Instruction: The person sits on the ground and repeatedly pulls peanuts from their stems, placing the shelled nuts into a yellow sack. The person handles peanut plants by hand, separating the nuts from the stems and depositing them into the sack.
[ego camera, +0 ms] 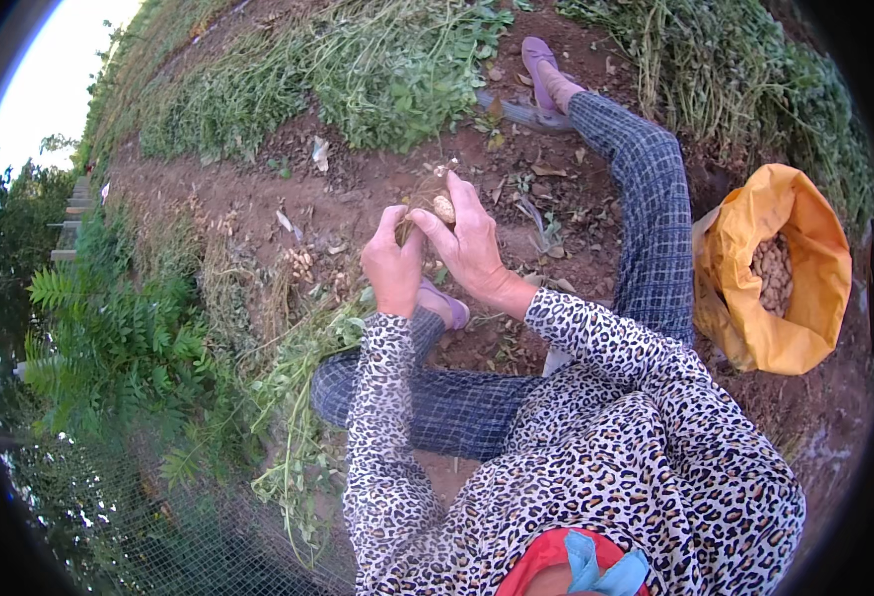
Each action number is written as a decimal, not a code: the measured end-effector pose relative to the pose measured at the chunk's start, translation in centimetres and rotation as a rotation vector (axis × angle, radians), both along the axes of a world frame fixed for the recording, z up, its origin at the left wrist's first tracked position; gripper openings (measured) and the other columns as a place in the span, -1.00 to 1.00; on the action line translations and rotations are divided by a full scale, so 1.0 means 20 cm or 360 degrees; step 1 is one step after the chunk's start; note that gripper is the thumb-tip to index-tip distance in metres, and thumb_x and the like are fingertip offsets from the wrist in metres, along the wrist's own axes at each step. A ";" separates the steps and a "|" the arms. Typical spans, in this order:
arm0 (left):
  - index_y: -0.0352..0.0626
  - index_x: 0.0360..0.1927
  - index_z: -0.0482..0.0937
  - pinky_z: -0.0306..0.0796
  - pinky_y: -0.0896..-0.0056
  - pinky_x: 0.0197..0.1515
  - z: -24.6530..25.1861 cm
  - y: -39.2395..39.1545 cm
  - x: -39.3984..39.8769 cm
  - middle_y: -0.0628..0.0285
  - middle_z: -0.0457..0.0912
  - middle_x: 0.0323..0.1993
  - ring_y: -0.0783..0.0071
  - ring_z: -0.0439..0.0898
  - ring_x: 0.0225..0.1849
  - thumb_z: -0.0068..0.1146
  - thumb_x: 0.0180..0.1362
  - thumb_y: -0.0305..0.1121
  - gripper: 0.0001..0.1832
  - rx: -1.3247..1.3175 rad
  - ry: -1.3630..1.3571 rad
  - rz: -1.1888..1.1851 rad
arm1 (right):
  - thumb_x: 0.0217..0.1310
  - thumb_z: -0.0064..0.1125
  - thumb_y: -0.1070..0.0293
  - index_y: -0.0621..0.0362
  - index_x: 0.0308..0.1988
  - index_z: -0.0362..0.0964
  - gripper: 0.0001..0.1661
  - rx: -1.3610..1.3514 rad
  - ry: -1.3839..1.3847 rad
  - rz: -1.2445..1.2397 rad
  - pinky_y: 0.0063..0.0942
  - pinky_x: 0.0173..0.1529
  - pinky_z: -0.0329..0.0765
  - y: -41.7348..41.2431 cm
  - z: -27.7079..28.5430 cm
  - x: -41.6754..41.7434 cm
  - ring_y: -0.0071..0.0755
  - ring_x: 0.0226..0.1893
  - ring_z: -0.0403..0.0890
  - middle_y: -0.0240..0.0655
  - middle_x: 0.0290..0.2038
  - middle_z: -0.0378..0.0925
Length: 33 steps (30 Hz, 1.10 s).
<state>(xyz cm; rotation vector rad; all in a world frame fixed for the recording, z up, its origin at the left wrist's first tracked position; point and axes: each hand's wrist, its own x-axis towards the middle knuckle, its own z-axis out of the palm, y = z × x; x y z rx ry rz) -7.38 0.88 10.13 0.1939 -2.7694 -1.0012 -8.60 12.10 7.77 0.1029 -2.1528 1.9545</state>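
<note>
My left hand [396,264] pinches the root end of a peanut plant, whose stems [295,395] trail down past my left forearm. My right hand [470,242] is close beside it, thumb and fingers around a peanut pod [444,209] among thin roots. A smaller pale pod or root tip [448,167] shows at the right index fingertip. Both hands are above the soil, between my legs. More peanut pods [299,264] lie on the ground to the left of my left hand.
An orange sack [809,261] with its rim rolled open holds many peanuts [772,274] at the right, beside my leg. Heaps of pulled peanut plants [407,74] lie across the top. Wire netting [206,544] and leafy shrubs [131,335] stand at the left.
</note>
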 end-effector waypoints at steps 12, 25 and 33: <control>-0.14 -0.20 0.52 0.40 0.30 -0.37 -0.02 -0.02 -0.02 -0.01 0.58 -0.48 0.14 0.57 -0.46 0.17 -0.01 -0.38 -0.74 0.0123 0.0055 -0.0051 | 0.03 0.27 0.07 0.32 -0.31 0.32 -0.49 -0.0224 -0.0113 0.0186 -0.37 -0.31 0.45 0.07 0.03 -0.12 -0.28 -0.43 0.53 -0.11 -0.45 0.47; -0.17 -0.22 0.54 0.40 0.44 -0.35 -0.01 -0.04 0.01 0.13 0.61 -0.49 0.42 0.59 -0.46 0.15 -0.04 -0.45 -0.75 0.0279 -0.0111 -0.0225 | 0.12 0.20 0.30 0.24 -0.24 0.44 -0.74 0.0229 0.0502 0.0835 -0.53 -0.46 0.33 0.37 -0.11 -0.26 -0.57 -0.54 0.37 -0.37 -0.53 0.36; -0.20 -0.22 0.54 0.39 0.53 -0.34 -0.04 -0.08 0.00 0.24 0.61 -0.43 0.60 0.52 -0.42 0.15 -0.02 -0.51 -0.77 0.0467 -0.0023 -0.0258 | 0.12 0.03 0.54 0.27 -0.15 0.37 -0.77 -0.1923 -0.0958 0.0883 -0.76 -0.75 0.12 0.38 -0.11 -0.16 -0.70 -0.75 0.21 -0.46 -0.56 0.33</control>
